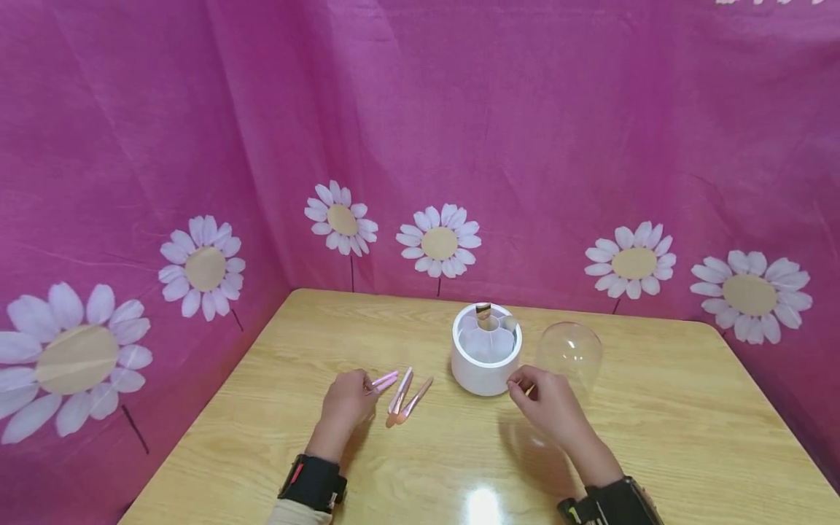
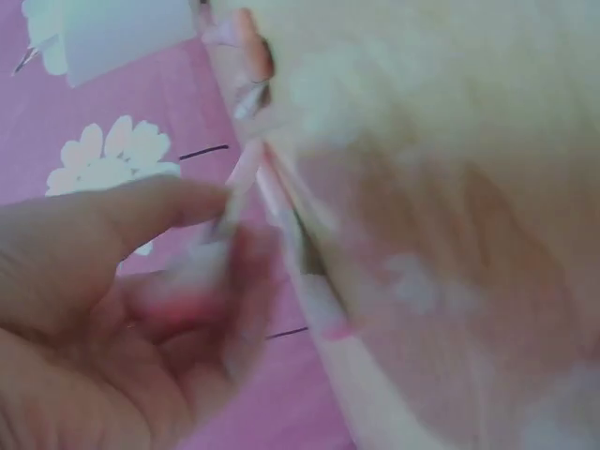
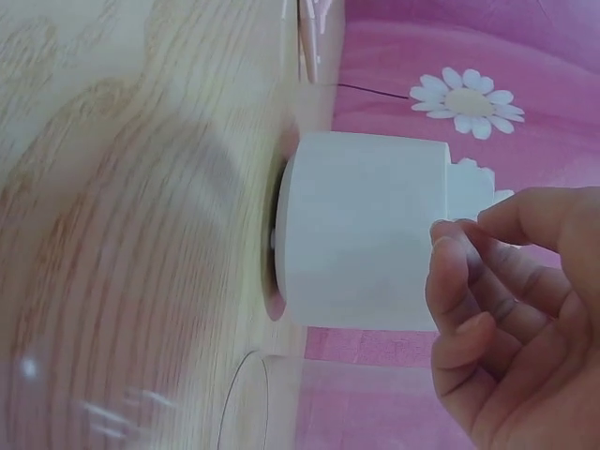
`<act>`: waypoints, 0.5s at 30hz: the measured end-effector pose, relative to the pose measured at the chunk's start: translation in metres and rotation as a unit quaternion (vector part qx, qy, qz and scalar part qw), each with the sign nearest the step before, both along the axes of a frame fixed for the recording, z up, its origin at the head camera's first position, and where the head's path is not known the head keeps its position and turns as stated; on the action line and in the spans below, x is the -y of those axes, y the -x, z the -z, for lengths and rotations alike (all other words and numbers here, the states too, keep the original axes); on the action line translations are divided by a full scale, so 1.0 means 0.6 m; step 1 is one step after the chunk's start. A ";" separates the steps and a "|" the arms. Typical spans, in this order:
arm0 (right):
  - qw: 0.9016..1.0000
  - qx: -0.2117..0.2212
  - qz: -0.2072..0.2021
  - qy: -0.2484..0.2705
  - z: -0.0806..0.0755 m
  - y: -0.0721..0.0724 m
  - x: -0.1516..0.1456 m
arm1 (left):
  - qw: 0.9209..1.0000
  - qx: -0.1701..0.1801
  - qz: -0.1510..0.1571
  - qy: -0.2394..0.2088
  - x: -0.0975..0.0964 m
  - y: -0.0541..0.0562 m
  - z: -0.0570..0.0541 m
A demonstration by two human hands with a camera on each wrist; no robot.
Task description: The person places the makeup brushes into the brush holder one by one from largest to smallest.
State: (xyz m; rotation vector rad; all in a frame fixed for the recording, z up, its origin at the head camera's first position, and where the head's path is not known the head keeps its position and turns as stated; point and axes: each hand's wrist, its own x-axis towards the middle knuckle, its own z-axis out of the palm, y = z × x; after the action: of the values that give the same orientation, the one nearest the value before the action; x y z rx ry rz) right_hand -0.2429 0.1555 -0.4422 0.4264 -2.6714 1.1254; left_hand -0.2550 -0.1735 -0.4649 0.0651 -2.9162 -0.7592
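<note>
My left hand [image 1: 348,401] pinches a slim makeup brush [image 2: 223,225] between thumb and fingers; its pinkish bristle end is blurred in the left wrist view. A second pink makeup brush [image 2: 305,248] lies on the table beside those fingers. To their right, several more brushes [image 1: 416,402] lie close together. A round white brush holder [image 1: 484,375] with divided compartments stands farther back, with brush heads [image 1: 484,313] showing inside. My right hand [image 1: 547,401] is at the holder's near right side, fingers loosely curled and thumb tip close to the index finger, with nothing visible between them.
A clear dome cover [image 1: 569,354] stands right of the holder, just behind my right hand. The wooden table [image 1: 689,423] meets a pink cloth backdrop [image 1: 525,146] printed with white daisies at its back and left.
</note>
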 end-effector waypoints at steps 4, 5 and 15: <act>1.000 -0.003 -0.010 0.006 0.000 0.000 0.004 | 0.987 -0.135 0.027 -0.088 -0.013 0.009 -0.007; 1.000 -0.007 -0.015 0.008 -0.001 -0.001 0.006 | 0.979 -0.167 0.039 -0.113 -0.020 0.012 -0.011; 0.992 -0.069 -0.075 0.080 -0.018 0.004 0.046 | 0.910 -0.209 0.149 -0.325 -0.118 0.029 -0.045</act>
State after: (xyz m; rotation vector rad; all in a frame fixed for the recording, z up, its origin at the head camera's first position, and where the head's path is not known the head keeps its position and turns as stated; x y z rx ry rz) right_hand -0.2454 0.1276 -0.4311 0.6598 -2.4429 1.2892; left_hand -0.2725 -0.1027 -0.4380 -0.4337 -2.1811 -1.5443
